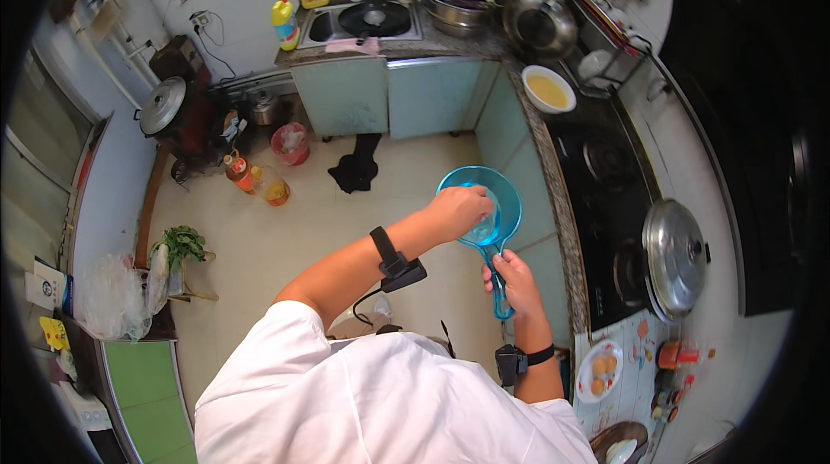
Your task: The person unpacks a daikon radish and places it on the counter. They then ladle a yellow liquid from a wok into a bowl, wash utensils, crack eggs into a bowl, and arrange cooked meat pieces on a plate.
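A translucent blue plastic water dipper [511, 208] is held out in front of me, above the floor and beside the counter. My right hand [517, 281] grips its handle. Over the bowl of the dipper, my left hand [462, 211] reaches in from the left with its fingers curled downward. Whether those fingertips hold anything is hidden from this angle. Inside the dipper there is something clear and shiny, perhaps water. Both wrists wear black straps with small devices.
On the right counter are a white bowl of yellow liquid [548, 89], a black gas cooktop [593, 204], a domed metal lid [675, 256] and a plate of eggs [598, 370]. The sink [324, 28] holds a black pan [363, 18]. Oil bottles [238, 172] and a black cloth [355, 172] lie floorward.
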Motion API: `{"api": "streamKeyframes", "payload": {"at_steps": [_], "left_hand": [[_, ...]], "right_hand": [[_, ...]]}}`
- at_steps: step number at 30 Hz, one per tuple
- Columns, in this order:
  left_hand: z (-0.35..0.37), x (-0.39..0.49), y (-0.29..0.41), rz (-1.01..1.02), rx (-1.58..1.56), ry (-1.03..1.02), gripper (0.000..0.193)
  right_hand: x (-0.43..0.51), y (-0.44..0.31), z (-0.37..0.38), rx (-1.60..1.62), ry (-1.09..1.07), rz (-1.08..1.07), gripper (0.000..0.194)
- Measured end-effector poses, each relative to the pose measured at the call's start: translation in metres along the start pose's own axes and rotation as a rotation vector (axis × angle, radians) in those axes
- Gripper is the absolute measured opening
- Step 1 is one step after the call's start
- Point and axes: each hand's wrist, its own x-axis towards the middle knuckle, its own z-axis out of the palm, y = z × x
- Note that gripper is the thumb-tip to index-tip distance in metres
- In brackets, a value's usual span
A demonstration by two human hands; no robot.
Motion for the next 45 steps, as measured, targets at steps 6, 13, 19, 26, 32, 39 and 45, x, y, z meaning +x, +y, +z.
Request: {"api": "streamKeyframes", "payload": {"at_steps": [6,13,19,26,32,39,45], "left_hand": [[-0.081,0.017,-0.108,-0.157,0.073,0.126,0.022],[-0.144,0.063,-0.23,-0.228,0.018,0.628,0.022],[-0.195,0.131,-0.355,-0.344,-0.002,0.704,0.015],[-0.235,0.194,-0.492,-0.612,-0.289,0.736,0.019],[-0.243,0.229,-0.604,-0.77,-0.688,0.641,0.028],[-0.238,0.279,-0.689,-0.931,-0.905,0.435,0.04],[-0.237,0.299,-0.724,-1.026,-1.096,0.418,0.051]], "right_hand": [[0.131,-0.042,0.061,0.088,-0.103,0.087,0.014],[0.289,-0.099,0.098,0.045,-0.171,0.082,0.017],[0.444,-0.163,0.111,0.03,-0.231,0.068,0.018],[0.607,-0.241,0.128,-0.08,-0.192,0.039,0.019],[0.735,-0.276,0.147,-0.302,-0.108,0.016,0.02],[0.849,-0.282,0.164,-0.507,-0.069,0.046,0.015],[0.911,-0.27,0.162,-0.575,-0.144,0.099,0.014]]}}
